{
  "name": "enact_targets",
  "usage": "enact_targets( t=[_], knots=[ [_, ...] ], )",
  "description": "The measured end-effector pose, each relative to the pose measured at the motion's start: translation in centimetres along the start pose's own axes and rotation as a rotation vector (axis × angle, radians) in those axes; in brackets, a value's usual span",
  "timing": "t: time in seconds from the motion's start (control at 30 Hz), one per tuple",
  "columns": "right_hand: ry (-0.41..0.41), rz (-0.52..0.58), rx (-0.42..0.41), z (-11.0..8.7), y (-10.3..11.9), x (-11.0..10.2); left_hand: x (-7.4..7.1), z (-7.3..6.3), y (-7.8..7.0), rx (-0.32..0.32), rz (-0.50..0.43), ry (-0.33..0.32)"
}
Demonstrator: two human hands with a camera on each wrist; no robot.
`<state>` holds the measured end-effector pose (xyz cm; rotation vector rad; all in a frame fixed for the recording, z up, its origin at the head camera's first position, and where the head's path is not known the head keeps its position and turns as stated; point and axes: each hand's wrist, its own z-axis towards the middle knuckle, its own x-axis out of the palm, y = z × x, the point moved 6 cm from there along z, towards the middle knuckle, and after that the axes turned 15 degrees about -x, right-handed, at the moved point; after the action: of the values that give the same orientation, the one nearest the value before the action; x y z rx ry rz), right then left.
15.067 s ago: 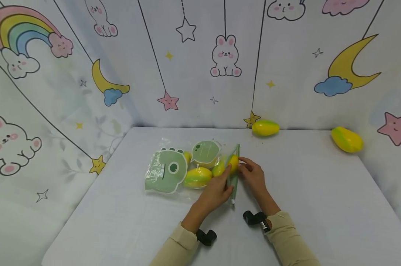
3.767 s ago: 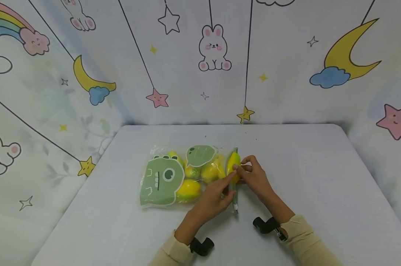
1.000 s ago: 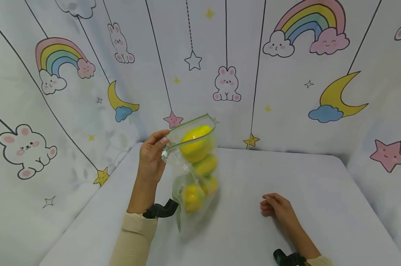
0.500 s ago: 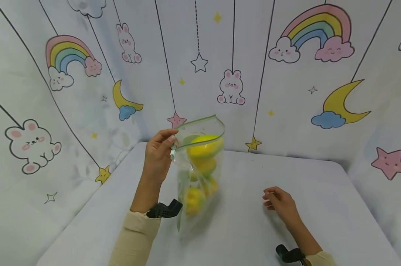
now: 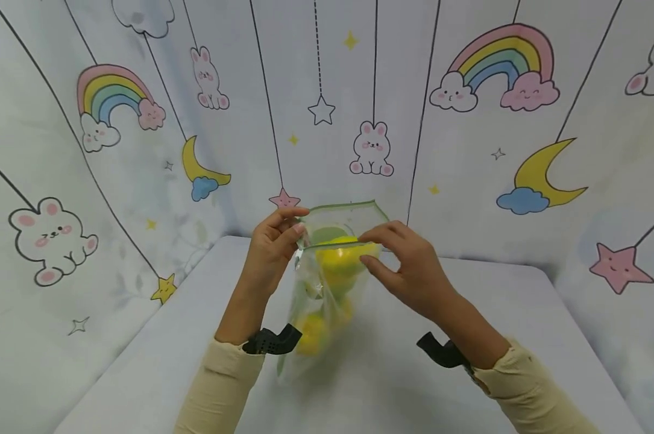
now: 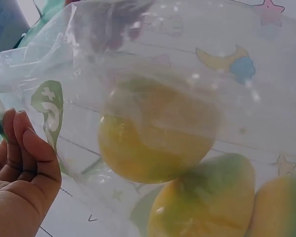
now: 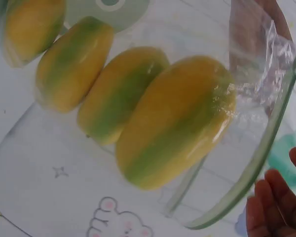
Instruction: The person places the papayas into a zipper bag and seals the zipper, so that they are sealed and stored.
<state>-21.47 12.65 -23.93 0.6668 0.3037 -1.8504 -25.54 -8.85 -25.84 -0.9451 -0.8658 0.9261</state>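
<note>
A clear zip bag (image 5: pixel 305 283) with a green-edged mouth hangs upright over the table, its mouth spread apart at the top. Inside are several yellow-and-green mango-like fruits (image 5: pixel 340 259), stacked in a column in the right wrist view, the largest mango-like fruit (image 7: pixel 177 118) nearest the mouth. My left hand (image 5: pixel 269 256) pinches the left corner of the mouth between thumb and fingers. At the mouth's right side, my right hand (image 5: pixel 413 274) reaches over the front green rim (image 7: pixel 259 158), thumb and fingers apart; whether the fingertips touch it is unclear.
A white-covered table (image 5: pixel 440 361) lies beneath the hands and the bag. Cloth walls (image 5: pixel 327 157) printed with bunnies, moons and rainbows stand behind and at both sides. Black wrist cameras (image 5: pixel 275 340) sit on both forearms.
My right hand has risen from above the table's right side to the bag's mouth. The left hand keeps its hold on the corner; the bag now sits slightly further right, its mouth wider.
</note>
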Motion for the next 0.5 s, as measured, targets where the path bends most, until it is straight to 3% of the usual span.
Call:
enact_targets(
  t=[0.17, 0.3, 0.4, 0.5],
  knots=[
    [0.021, -0.103, -0.262, 2.8, 4.3, 1.2, 0.5, -0.2, -0.2, -0.043, 0.046, 0.022],
    [0.066, -0.161, -0.407, 4.1, 6.1, 2.6, 0.9, -0.5, -0.1, -0.078, 0.077, 0.032],
    [0.063, -0.188, -0.471, 4.4, 6.4, 3.3, 1.1, -0.9, 0.2, -0.119, 0.110, 0.019],
    [0.011, -0.161, -0.472, 4.3, 6.0, 3.1, 1.1, -1.7, 0.3, -0.137, 0.170, -0.006]
  ],
)
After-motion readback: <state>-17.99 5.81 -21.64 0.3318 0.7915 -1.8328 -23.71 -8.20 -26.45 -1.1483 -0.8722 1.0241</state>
